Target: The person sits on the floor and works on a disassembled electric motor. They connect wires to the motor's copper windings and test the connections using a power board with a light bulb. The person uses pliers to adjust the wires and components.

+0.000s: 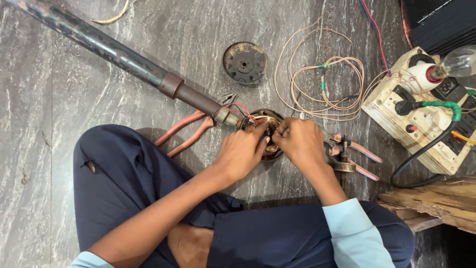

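Currently: Both Hands Working on Motor Winding at Frame Centre

Seated on the grey marbled floor [148, 74], the person has both hands at a round motor stator with copper winding [270, 130], which lies on the floor at the centre of the frame, at the end of a long dark metal rod [119, 54] running in from the upper left. The left hand [241, 151] rests on the stator's left rim, fingers curled and pressed together at the coil. The right hand [299, 141] appears to pinch something fine at the top of the winding; what it grips is too small to tell.

Judged step: manual handling of the winding leads. The next move likely calls for fine fingertip control, keeping the red lead [243, 107] from snagging.

Surroundings: red-handled pliers [186, 131] lie left of the stator; a second tool [354, 156] lies right of it. A round motor cover [244, 62] sits above, loose copper wire [327, 84] to its right, and a switchboard with a bulb [421, 116] at the far right.
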